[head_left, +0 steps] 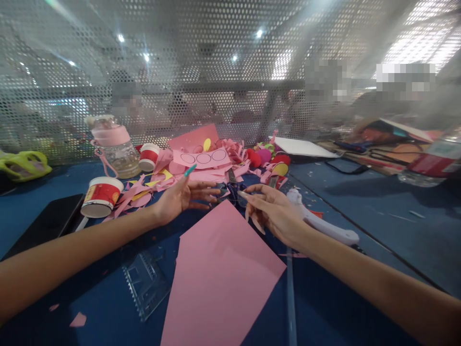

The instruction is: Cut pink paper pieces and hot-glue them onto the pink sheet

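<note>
A large pink paper sheet [219, 274] lies on the blue table [378, 226] right in front of me. My left hand [183, 197] reaches past its far corner, fingers spread and empty, with long teal nails. My right hand [272, 209] hovers beside the same corner, fingers loosely extended, holding nothing. Between the two hands lie scissors [230, 185] with dark blue handles, close to both sets of fingertips. Beyond them is a heap of pink paper scraps [216, 166], including a strip with three drawn circles [203, 158].
Two red paper cups [101, 197] [148, 157] and a pink-lidded bottle [117, 146] stand at the left. A white glue gun [324, 223] lies under my right wrist. A clear stencil ruler [146, 281] sits near left. A perforated metal screen [216, 72] closes the back.
</note>
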### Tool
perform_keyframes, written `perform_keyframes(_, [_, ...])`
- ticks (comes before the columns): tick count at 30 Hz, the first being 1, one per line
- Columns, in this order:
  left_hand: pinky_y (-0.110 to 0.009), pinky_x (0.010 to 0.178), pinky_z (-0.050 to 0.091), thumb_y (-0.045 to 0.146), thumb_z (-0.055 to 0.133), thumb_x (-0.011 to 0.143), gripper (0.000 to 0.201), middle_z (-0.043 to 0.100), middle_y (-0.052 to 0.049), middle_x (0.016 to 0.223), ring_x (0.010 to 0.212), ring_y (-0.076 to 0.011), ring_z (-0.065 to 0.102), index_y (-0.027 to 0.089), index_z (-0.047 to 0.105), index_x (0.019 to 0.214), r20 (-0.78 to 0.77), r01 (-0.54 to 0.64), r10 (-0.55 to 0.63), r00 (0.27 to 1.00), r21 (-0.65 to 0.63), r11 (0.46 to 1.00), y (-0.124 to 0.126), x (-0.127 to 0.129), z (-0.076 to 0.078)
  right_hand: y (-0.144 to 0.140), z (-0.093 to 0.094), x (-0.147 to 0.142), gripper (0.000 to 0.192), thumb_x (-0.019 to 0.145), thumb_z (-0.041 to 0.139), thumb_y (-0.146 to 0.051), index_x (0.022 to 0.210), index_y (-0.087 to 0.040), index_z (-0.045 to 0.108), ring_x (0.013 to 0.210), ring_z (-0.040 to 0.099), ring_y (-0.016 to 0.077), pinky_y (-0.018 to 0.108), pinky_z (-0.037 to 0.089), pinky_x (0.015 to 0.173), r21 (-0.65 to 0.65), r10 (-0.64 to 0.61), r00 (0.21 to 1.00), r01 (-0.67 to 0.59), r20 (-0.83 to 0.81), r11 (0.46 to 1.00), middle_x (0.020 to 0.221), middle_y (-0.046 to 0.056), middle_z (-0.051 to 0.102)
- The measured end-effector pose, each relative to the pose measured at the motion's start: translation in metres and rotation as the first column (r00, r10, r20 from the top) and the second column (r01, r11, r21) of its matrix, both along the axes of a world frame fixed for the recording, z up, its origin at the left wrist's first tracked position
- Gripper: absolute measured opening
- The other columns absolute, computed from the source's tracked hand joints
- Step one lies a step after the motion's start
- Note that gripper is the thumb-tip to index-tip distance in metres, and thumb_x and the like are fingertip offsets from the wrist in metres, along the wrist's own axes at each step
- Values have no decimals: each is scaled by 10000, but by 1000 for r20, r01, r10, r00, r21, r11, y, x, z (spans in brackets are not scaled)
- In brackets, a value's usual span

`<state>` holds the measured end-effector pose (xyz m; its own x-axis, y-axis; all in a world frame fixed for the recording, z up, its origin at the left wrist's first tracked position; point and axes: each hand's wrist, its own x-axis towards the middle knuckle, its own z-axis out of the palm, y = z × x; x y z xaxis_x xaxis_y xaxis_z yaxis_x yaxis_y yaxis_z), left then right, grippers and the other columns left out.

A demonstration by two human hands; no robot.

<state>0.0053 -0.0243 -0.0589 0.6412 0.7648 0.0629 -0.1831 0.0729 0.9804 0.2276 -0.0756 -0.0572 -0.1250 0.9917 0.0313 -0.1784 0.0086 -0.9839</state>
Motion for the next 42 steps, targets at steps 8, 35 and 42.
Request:
perform_keyframes(8, [-304, 789, 466, 450, 503, 792, 391, 683, -106, 958, 900, -210, 622, 117, 680, 896, -426, -17, 139, 894, 278, 960, 1, -6, 50, -1, -1, -1, 298, 695, 671, -313, 855, -178, 460, 306, 494, 73, 170, 395, 291, 86, 32, 997, -38, 69, 996, 497, -56, 600])
perform_keyframes(35, [-316, 877, 386, 280, 538, 760, 254, 671, -42, 1039, 1015, -178, 585, 208, 644, 979, -582, 170, -52, 811, 150, 974, -15, 0, 59, -19, 15, -11, 261, 727, 645, -318, 851, -171, 467, 325, 519, 77, 166, 432, 306, 257, -14, 969, -52, 248, 965, 497, -51, 591])
perform_keyframes(42, [-316, 904, 382, 277, 562, 760, 242, 684, -33, 1002, 1020, -174, 581, 205, 641, 977, -557, 169, -66, 828, 136, 976, -22, -1, 69, -27, 23, -13, 235, 736, 638, -323, 844, -157, 510, 369, 548, 84, 192, 475, 352, 356, -112, 939, -11, 325, 935, 557, -26, 593])
